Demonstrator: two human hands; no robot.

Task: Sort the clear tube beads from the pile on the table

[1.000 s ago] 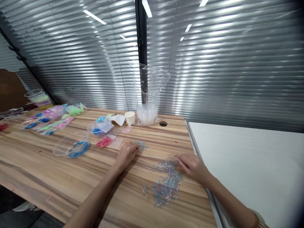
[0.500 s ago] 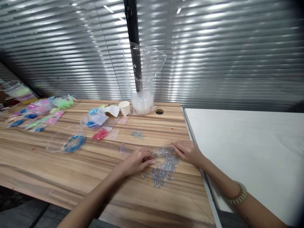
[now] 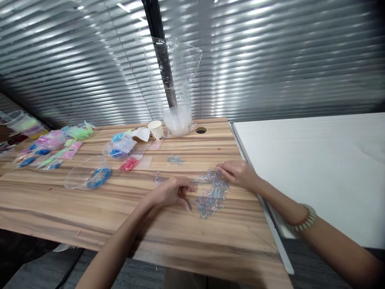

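Observation:
A loose pile of small clear, bluish tube beads [image 3: 212, 194] lies on the wooden table between my two hands. To its left is my left hand [image 3: 173, 192], thumb and fingers apart, with nothing visible between them. My right hand [image 3: 237, 173] rests at the pile's upper right edge, its fingers and thumb drawn together at the tips; what they pinch, if anything, is too small to make out. A smaller bead cluster [image 3: 175, 159] lies farther back, and a few purplish beads [image 3: 157, 179] sit just beyond my left hand.
A clear round lid or dish [image 3: 72, 182] holding blue beads [image 3: 99, 178] stands left. Behind are a bag of red beads [image 3: 129, 163], a paper cup [image 3: 156, 130], bagged plastic bowls [image 3: 178, 120] and several colourful bags [image 3: 52, 140]. A white table [image 3: 300, 160] adjoins at right.
My left thumb and fingers have parted, and that hand has drawn slightly away from the beads. My right hand stays at the pile's edge. The camera view has tilted.

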